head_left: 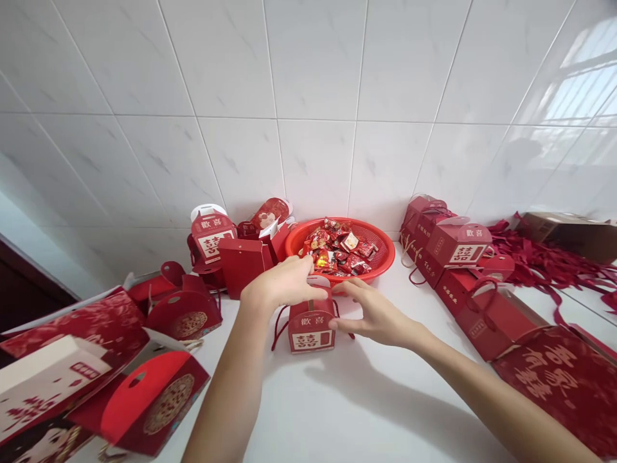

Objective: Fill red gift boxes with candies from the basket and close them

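In front of me on the white table stands a small red gift box (312, 331) with a white double-happiness label and dark red cords at its sides. My left hand (282, 283) reaches over the box's top from the left, thumb and fingers apart, the fingertips near the top flaps. On the right, my right hand (376, 314) curves round the box with fingers spread, its thumb at the front right edge. Just behind the box, a red plastic basket (387, 247) holds many wrapped candies (332, 251). Part of the box's top is hidden behind my hands.
Several red boxes (183, 308) crowd the left side, with a larger patterned one (166, 402) nearer. More red boxes (463, 251) form a row on the right. Beyond them lie dark red ribbons (530, 257) and a brown cardboard box (563, 225). A tiled wall (318, 154) bounds the back.
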A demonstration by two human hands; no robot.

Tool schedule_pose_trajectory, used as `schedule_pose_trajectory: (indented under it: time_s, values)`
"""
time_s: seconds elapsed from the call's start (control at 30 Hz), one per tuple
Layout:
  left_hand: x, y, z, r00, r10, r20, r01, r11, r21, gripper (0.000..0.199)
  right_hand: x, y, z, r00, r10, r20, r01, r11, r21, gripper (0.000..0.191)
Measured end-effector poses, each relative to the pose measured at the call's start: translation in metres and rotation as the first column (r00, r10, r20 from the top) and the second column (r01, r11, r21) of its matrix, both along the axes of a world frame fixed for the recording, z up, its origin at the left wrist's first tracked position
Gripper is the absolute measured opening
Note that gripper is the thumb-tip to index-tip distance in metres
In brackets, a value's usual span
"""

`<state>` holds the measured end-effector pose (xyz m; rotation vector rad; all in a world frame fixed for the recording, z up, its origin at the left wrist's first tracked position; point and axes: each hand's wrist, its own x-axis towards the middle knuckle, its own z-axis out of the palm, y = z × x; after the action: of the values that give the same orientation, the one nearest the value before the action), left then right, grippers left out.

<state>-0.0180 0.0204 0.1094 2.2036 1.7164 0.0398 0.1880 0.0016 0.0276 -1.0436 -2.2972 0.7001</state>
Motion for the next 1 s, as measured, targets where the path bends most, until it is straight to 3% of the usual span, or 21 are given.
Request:
schedule_pose_trajectory:
  time_s: [0.07, 0.23, 0.37, 0.47, 0.67, 0.8, 1.0]
  values:
    - [0.001, 0.004, -0.004, 0.999, 0.003, -0.035, -0.004, 0.999, -0.034, 0.032, -0.004, 0.003, 0.006, 1.000, 0.014, -0.005, -0.013, 0.996, 0.089, 0.021]
    - [-0.005, 0.013, -0.010, 0.997, -0.066, -0.027, 0.064, 0.995, -0.076, 0.025, -0.021, 0.013, 0.015, 0.962, 0.167, 0.216, -0.195, 0.975, 0.111, 0.026]
    - [-0.008, 0.015, -0.008, 0.991, -0.125, 0.038, 0.129, 0.984, -0.125, 0.017, -0.033, 0.016, 0.018, 0.919, 0.151, 0.363, -0.206, 0.972, 0.116, 0.023]
    - [-0.010, 0.014, -0.004, 0.985, -0.153, 0.079, 0.164, 0.972, -0.170, 0.024, -0.033, 0.013, 0.020, 0.932, 0.085, 0.352, -0.140, 0.981, 0.132, 0.026]
    - [-0.012, 0.012, -0.002, 0.993, -0.115, 0.032, 0.119, 0.981, -0.153, 0.067, -0.013, -0.001, 0.032, 0.934, -0.154, 0.322, 0.154, 0.988, 0.027, 0.038]
    - [-0.013, 0.013, -0.002, 0.988, -0.156, 0.001, 0.154, 0.977, -0.149, 0.074, -0.001, -0.011, 0.039, 0.863, -0.210, 0.460, 0.245, 0.969, -0.018, 0.038]
    - [-0.010, 0.008, 0.000, 0.938, -0.345, 0.035, 0.347, 0.930, -0.121, 0.067, 0.005, -0.015, 0.044, 0.755, -0.271, 0.597, 0.304, 0.952, 0.048, 0.049]
